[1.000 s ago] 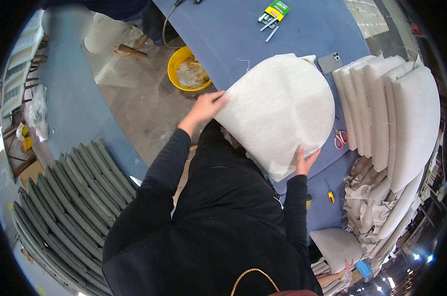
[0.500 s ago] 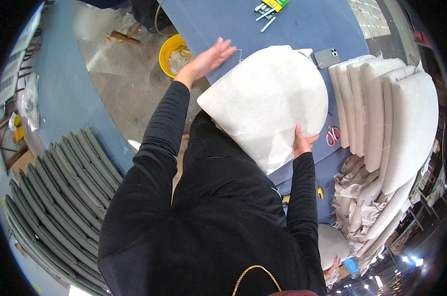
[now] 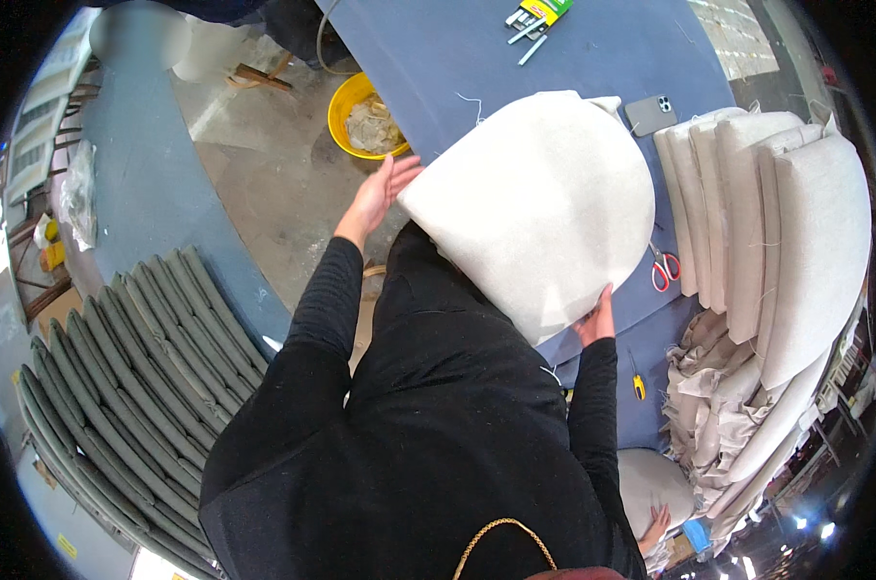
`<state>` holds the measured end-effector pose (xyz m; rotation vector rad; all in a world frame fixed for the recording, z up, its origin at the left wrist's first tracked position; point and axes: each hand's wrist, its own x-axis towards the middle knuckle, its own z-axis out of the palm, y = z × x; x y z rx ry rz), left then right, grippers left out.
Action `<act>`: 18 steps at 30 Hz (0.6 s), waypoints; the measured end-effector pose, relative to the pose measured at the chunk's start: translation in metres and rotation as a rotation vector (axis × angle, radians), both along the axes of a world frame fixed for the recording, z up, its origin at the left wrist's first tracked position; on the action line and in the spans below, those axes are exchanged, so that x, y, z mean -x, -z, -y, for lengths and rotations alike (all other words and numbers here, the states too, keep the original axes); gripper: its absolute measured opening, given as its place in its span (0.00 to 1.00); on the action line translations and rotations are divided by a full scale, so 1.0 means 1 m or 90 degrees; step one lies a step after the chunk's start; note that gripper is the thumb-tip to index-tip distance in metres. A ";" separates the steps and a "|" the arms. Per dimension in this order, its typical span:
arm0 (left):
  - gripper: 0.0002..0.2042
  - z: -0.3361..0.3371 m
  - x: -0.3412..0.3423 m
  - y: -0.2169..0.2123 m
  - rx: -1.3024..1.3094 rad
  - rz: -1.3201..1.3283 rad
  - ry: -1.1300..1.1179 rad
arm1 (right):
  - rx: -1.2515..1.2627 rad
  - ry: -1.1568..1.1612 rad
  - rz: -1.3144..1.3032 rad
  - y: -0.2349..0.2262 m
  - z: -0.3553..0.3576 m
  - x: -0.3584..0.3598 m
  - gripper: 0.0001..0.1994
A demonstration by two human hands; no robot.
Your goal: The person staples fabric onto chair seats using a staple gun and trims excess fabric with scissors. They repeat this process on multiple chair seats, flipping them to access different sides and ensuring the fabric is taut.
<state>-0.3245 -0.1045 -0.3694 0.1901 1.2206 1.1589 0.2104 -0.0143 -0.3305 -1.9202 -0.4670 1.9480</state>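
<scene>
A light beige, rounded seat cushion [image 3: 544, 203] lies partly on the blue-grey table and partly over my lap. My left hand [image 3: 380, 198] is beside its left corner, fingers stretched out and holding nothing. At the near right edge, my right hand [image 3: 597, 321] grips the cushion, with the thumb up along the side; its other fingers are partly hidden below. Red-handled scissors [image 3: 664, 269] rest just right of the cushion. A yellow-handled tool [image 3: 638, 379], thin like a screwdriver, lies nearer to me.
Beige cushions [image 3: 815, 251] stand in a row at right, above crumpled fabric-covered pieces [image 3: 713, 387]. Dark green pads [image 3: 157, 367] are stacked at left. A phone [image 3: 650, 115], a green box of sticks [image 3: 546, 14] and a yellow bucket [image 3: 341, 111] are farther off. Another person's hand [image 3: 656, 527] touches a cushion at lower right.
My left hand has come down from above the table's edge to the cushion's left corner. My right hand has slid slightly lower along the cushion's edge. The view has shifted a little.
</scene>
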 end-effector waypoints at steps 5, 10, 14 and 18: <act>0.29 0.045 -0.017 -0.003 0.042 -0.056 -0.015 | 0.007 0.011 -0.003 -0.022 0.017 -0.004 0.53; 0.30 0.048 -0.028 -0.003 0.000 -0.025 -0.051 | -0.087 -0.087 0.186 -0.083 -0.005 -0.020 0.44; 0.29 0.045 -0.029 -0.008 0.024 -0.024 -0.039 | -0.267 -0.088 0.237 -0.156 -0.010 0.021 0.32; 0.30 0.046 -0.027 -0.012 0.045 -0.026 -0.022 | -0.338 -0.064 0.206 -0.176 -0.013 0.034 0.27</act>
